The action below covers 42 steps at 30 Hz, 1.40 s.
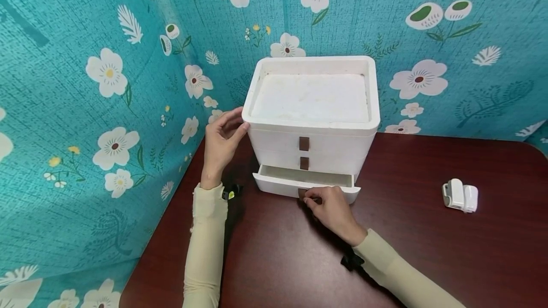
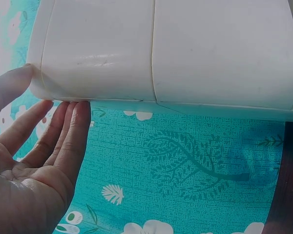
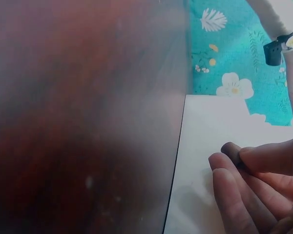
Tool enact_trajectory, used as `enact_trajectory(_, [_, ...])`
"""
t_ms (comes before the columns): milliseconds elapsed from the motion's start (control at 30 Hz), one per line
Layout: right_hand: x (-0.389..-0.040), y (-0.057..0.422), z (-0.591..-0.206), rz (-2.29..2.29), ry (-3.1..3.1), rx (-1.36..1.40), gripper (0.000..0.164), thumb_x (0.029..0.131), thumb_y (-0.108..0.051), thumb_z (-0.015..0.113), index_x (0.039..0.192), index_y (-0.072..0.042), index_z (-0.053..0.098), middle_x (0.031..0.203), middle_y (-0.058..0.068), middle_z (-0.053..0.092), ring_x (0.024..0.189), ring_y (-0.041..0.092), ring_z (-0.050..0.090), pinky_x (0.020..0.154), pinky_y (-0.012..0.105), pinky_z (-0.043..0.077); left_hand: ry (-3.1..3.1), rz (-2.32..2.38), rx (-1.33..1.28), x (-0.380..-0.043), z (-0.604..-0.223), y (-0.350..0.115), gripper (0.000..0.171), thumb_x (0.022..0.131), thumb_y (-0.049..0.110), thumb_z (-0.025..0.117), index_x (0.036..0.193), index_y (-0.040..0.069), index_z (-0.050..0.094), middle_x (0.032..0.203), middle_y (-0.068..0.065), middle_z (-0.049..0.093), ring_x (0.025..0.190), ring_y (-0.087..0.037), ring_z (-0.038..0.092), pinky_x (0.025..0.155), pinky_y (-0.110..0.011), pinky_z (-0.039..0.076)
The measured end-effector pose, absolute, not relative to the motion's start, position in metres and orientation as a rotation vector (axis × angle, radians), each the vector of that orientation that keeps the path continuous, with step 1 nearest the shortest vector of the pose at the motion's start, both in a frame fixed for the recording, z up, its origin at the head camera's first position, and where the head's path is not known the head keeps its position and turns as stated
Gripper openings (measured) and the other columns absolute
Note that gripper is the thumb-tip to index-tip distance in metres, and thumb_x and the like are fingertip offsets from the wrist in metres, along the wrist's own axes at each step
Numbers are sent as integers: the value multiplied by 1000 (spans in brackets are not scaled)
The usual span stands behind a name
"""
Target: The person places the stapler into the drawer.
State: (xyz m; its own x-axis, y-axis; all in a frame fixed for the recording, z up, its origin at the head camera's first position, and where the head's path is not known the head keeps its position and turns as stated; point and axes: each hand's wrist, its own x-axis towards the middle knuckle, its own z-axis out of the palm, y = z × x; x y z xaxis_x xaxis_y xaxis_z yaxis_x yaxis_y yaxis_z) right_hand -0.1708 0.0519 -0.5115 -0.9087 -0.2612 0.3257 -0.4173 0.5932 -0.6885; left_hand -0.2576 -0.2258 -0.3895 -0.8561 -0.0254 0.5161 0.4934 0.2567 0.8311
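Note:
A white chest of drawers (image 1: 314, 129) with small brown pull tabs stands on the dark red-brown table. Its bottom drawer (image 1: 278, 186) is pulled partly out, and the part of its inside that shows is bare. My right hand (image 1: 331, 208) pinches that drawer's brown tab (image 3: 230, 150) between thumb and fingers. At the chest's upper left corner is my left hand (image 1: 220, 144), its fingertips touching the side (image 2: 107, 53) with fairly straight fingers and the thumb at the rim. The upper two drawers are closed.
A small white two-part object (image 1: 460, 196) lies on the table (image 1: 406, 251) to the right. Teal floral cloth (image 1: 107, 122) hangs behind the table and along its left side. The chest's top is a shallow tray with a raised rim (image 1: 312, 126).

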Motion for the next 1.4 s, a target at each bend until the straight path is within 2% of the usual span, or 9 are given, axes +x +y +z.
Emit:
enact_trajectory(267, [-158,50,-512,1155,-2626,584,7,82,-5,83,83,-12,81,77,-3,79,64,-3,55,66,23,55,-2122,-1618,-402,-257,-390,-226,42,95,12,77,135,7,69,131,-17,72,116,-30,73,94,-31,63])
enact_trajectory(500, [-147,48,-513,1131,-2626,580,9,80,-4,84,82,-13,81,75,-5,79,67,-2,63,70,27,59,-2121,-1627,-403,-257,-391,-226,42,95,13,77,135,6,69,131,-16,72,116,-31,73,94,-27,62])
enact_trajectory(800, [-134,44,-512,1086,-2611,587,10,78,-3,85,80,-11,80,73,-2,78,58,-6,46,61,20,51,-2120,-1628,-402,-257,-390,-225,42,94,9,77,136,4,69,131,-18,71,114,-28,73,93,-26,62])
enact_trajectory(1067, [-123,44,-507,1078,-2650,615,11,79,-2,84,79,-11,79,69,-3,75,51,-9,32,53,15,39,-2118,-1617,-406,-255,-390,-224,43,94,11,78,136,5,69,131,-17,72,116,-33,73,93,-27,62])
enact_trajectory(1400, [-108,47,-505,1035,-2624,659,16,78,-4,85,77,-17,77,67,-10,73,55,-10,35,52,14,38,-2107,-1628,-414,-256,-388,-223,42,95,8,76,136,4,69,131,-18,72,116,-31,73,93,-24,62])
